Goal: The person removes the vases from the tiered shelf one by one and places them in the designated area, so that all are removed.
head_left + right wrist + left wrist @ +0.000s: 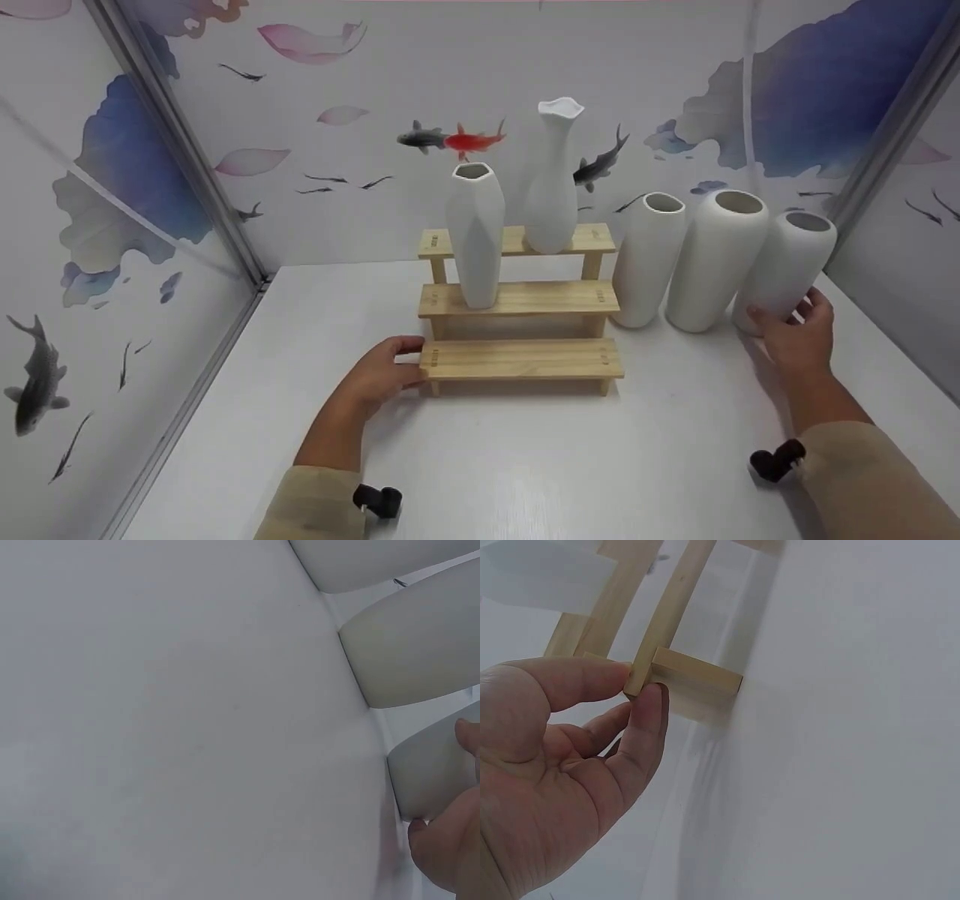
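My left hand pinches the left end of the lowest step of a three-step wooden stand; in the left wrist view, thumb and fingertips meet around the board's end. With thumb and fingers around its lower part, my right hand grips the rightmost white vase, which stands on the table. The right wrist view shows that hand only partly, at the vase's base. On the stand, a faceted white vase occupies the middle step. A wavy-rimmed white vase is on the top step.
Two more white vases, a narrower one and a wider one, stand between the stand and the gripped vase. Behind the white table rises a wall panel printed with fish and petals. Side panels flank both edges.
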`<state>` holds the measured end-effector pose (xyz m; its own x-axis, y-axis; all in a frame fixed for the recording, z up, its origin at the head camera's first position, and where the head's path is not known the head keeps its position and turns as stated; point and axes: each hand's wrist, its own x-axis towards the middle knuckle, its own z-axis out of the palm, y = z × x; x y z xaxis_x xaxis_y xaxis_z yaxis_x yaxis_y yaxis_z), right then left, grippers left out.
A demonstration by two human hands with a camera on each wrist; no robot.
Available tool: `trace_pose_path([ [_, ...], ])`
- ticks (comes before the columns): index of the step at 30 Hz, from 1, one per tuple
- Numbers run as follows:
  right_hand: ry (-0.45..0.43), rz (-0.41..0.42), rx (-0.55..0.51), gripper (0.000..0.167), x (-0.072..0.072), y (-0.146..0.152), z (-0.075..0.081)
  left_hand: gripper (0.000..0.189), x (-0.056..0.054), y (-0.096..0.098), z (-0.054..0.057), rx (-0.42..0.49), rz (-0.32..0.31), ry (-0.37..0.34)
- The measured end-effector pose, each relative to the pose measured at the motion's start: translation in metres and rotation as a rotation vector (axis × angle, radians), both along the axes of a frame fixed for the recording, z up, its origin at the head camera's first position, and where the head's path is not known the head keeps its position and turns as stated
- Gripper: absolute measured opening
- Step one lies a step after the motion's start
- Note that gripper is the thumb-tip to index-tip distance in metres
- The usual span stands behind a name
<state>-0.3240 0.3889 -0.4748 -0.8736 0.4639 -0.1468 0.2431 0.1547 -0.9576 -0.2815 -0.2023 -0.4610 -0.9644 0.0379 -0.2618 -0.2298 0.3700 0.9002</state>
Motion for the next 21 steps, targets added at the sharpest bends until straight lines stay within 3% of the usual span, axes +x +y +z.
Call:
trace_pose_path([
  [11, -0.006, -0.058, -0.057, 0.100, 0.017, -0.005, 0.001, 0.066, 0.000, 0.001, 0.000, -0.007, 0.001, -0.010],
  [17, 0.006, -0.083, -0.183, 0.094, 0.029, -0.017, 0.006, 0.067, 0.001, 0.001, 0.002, 0.003, 0.004, -0.011],
  [21, 0.068, -0.095, -0.274, 0.087, 0.033, -0.032, 0.015, 0.066, 0.001, 0.000, 0.003, -0.032, 0.010, -0.017],
])
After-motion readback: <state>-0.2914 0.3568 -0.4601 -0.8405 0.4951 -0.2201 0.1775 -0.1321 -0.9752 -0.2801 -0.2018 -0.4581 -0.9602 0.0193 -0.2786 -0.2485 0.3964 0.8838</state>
